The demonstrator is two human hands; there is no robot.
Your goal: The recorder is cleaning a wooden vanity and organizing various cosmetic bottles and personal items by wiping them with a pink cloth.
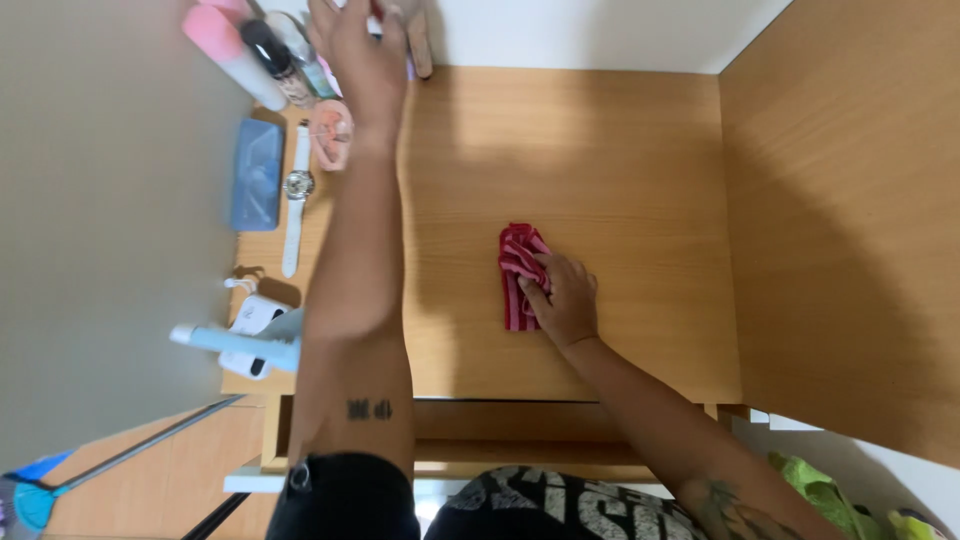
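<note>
At the far left a mop point(35, 500) lies on the floor, its handle slanting up toward the table point(600, 150). On the table's left edge rest a pale blue tube point(235, 343) and a small white bottle point(252, 320). Above them lie a blue case point(257, 174) and, just beside it, a white watch point(296, 200), its strap running along the edge. A pink bottle point(232, 55) and a dark-capped bottle point(270, 52) lie at the back left corner, near a pink round thing point(331, 135).

The left hand point(362, 55) reaches to the back of the table, over the bottles and just above the pink round thing. Its fingers are partly cut off by the frame, and something small and red shows among them; whether the grip is closed on anything cannot be told. The forearm stretches straight from the body across the table's left part.

Right of it, near the middle of the table, a red striped cloth point(518, 262) lies folded. The right hand point(565, 300) rests on the cloth's right edge, fingers bent and pressed onto it, palm down, holding it against the wood. A wooden side wall point(840, 200) stands at the right. Below it, something green point(815, 490) shows at the bottom corner.
</note>
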